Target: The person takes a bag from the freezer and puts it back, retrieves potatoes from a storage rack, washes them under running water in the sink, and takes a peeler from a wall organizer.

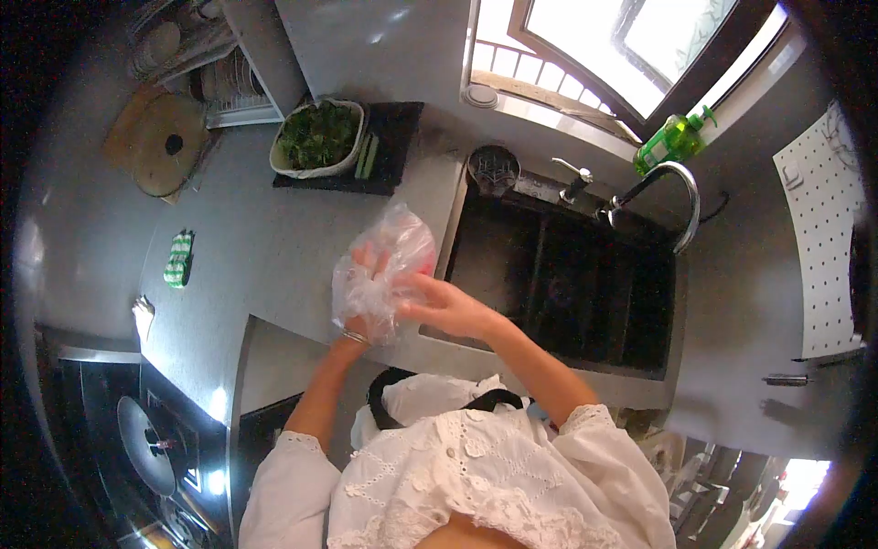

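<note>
A clear crumpled plastic bag is over the counter's front part, left of the sink. My left hand is inside it, seen through the film, with fingers stretched out and a bracelet at the wrist. Something pinkish-red shows at the bag's right side; I cannot tell whether it is print or contents. From the right, my right hand closes its fingertips on the bag's film near the left wrist.
A white basket of leafy greens stands on a dark mat. The black sink with its faucet lies to the right. A green soap bottle, green-white packet and stove pan are around.
</note>
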A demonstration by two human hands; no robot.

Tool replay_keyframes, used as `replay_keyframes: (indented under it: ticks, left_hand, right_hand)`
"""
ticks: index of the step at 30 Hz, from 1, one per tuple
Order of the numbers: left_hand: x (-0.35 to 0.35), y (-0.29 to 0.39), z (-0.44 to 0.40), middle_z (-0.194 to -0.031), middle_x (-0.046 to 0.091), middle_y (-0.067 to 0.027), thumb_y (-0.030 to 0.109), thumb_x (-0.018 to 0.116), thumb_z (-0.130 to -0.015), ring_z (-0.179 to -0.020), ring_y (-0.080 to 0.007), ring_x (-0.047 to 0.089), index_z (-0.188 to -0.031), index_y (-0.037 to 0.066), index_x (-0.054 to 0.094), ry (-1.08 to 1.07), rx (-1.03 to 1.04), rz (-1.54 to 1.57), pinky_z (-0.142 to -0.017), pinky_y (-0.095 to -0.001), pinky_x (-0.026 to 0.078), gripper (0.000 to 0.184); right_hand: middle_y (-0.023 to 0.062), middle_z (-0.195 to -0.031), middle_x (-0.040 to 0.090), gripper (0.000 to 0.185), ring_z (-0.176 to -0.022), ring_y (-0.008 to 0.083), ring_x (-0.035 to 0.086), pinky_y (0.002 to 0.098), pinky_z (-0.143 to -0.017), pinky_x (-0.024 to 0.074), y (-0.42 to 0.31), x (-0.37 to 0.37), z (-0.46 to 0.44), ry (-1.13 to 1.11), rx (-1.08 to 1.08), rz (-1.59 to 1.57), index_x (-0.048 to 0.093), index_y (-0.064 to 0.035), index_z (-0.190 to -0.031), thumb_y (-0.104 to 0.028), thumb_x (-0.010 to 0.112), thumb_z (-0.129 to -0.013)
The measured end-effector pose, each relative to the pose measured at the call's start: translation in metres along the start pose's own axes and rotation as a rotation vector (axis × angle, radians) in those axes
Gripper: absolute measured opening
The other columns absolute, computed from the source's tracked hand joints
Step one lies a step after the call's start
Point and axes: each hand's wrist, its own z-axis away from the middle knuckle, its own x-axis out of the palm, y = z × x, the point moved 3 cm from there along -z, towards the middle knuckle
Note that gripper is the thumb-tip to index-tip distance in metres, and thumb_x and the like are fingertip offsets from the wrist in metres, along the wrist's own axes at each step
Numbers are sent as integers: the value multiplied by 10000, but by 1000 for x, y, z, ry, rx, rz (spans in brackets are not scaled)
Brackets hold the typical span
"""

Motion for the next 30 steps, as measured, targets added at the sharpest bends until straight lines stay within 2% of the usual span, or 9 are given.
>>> replay_keyframes:
  ticks: [4,8,11,14,16,19,23,26,30]
  left_hand:
    - [35,-39,-2,-1367,291,-131,366,569,-784,-1245,-310,278,-1250,72,430,-324,-53,496,-1033,-424,197,568]
    - [120,-74,24,-1319,353,-154,353,532,-796,-1216,-369,294,-1222,79,452,-225,127,-70,-1018,-487,188,513]
    - [101,-55,4,-1243,411,-135,299,548,-785,-1181,-346,326,-1137,69,504,-185,-219,153,-1000,-462,226,423]
    - [73,-41,-5,-1164,449,-125,232,588,-744,-1141,-334,353,-1084,58,521,34,170,96,-978,-435,260,388]
    - [44,-32,-22,-1143,453,-133,204,629,-688,-1121,-338,364,-1039,54,538,-31,50,286,-962,-438,273,393]
    - [18,-24,-34,-1145,451,-125,172,676,-628,-1135,-329,353,-966,40,557,-54,-11,402,-957,-428,276,381]
    - [-16,-15,-42,-1156,440,-126,185,717,-584,-1136,-338,356,-877,30,561,-11,65,349,-962,-473,260,366]
    - [-34,-11,-50,-1155,436,-131,189,725,-569,-1123,-347,368,-866,38,565,18,90,307,-963,-507,247,370]
    - [-32,-17,-46,-1161,433,-126,176,703,-582,-1117,-333,377,-839,59,581,42,199,299,-958,-501,269,307]
  right_hand:
    - [97,-1198,485,428,-1074,181,480,324,-937,373,-5,-12,4,106,-78,-80,438,-38,-1220,-235,556,-860]
    - [91,-1107,543,319,-1055,192,505,331,-880,407,-20,-17,17,334,-139,144,513,-23,-1101,-132,559,-805]
    - [95,-1077,562,318,-1039,236,525,335,-869,410,-64,24,11,-36,-366,368,539,-29,-1061,-56,547,-744]
    - [95,-1242,447,596,-1211,255,358,505,-1009,224,-68,46,-24,-11,-319,1191,450,-95,-1184,-37,619,-615]
    - [81,-1305,373,639,-1266,231,273,554,-1027,119,-32,17,-48,68,-21,1455,402,-115,-1230,-74,625,-633]
    - [61,-987,568,353,-942,227,535,394,-849,404,3,-21,-46,293,51,1040,516,-93,-1052,-17,589,-716]
    - [26,-903,562,146,-820,138,564,276,-670,466,48,-33,-35,464,353,-259,524,-71,-976,-82,543,-832]
    - [48,-885,570,118,-768,144,579,277,-653,477,63,-30,-41,489,372,-747,528,-44,-954,-90,521,-845]
    - [61,-858,573,122,-756,149,577,269,-661,472,56,-23,-52,536,358,-803,540,-43,-937,-84,531,-823]
